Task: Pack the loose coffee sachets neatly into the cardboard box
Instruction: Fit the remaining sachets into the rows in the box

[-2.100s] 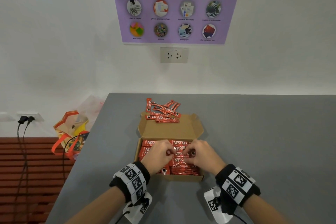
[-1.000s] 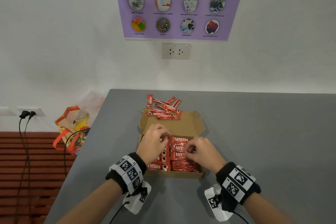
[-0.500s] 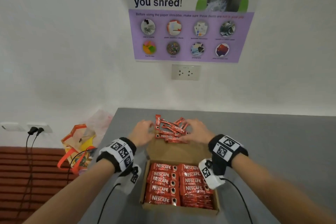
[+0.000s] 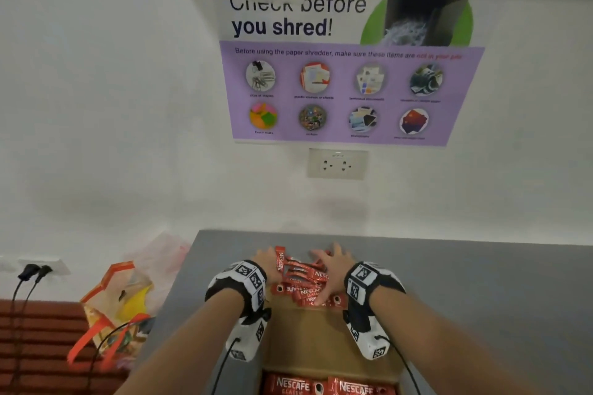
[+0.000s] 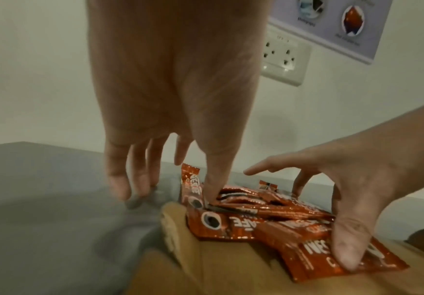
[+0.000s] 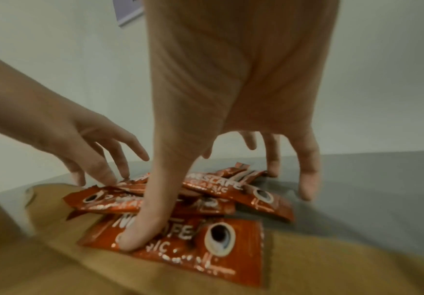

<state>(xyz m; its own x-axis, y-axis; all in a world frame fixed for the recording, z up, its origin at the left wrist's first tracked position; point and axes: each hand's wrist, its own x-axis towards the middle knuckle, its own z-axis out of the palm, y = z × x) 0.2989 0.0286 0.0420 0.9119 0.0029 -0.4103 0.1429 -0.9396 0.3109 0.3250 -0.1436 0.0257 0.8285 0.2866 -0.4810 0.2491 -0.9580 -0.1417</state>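
Note:
A loose pile of red Nescafe sachets [image 4: 301,285] lies on the grey table just beyond the open lid [image 4: 321,337] of the cardboard box, with its near edge on the lid. My left hand [image 4: 264,261] is at the pile's left side, fingers spread; in the left wrist view its thumb [image 5: 213,191] touches a sachet and its fingers [image 5: 120,183] reach the table. My right hand [image 4: 333,266] covers the pile's right side, its thumb [image 6: 135,237] pressing a sachet [image 6: 206,237] onto the lid. Packed sachets [image 4: 324,387] fill the box at the bottom edge.
The white wall stands close behind the pile, with a socket [image 4: 337,163] and a shredder poster [image 4: 349,90]. Bare grey table [image 4: 481,298] stretches to the right. Left of the table, lower down, are a plastic bag [image 4: 118,305] and plugged-in cables [image 4: 30,269].
Both hands left the packed sachets inside the box, reached over the lid and now spread around the loose pile. The head view has tilted up towards the wall.

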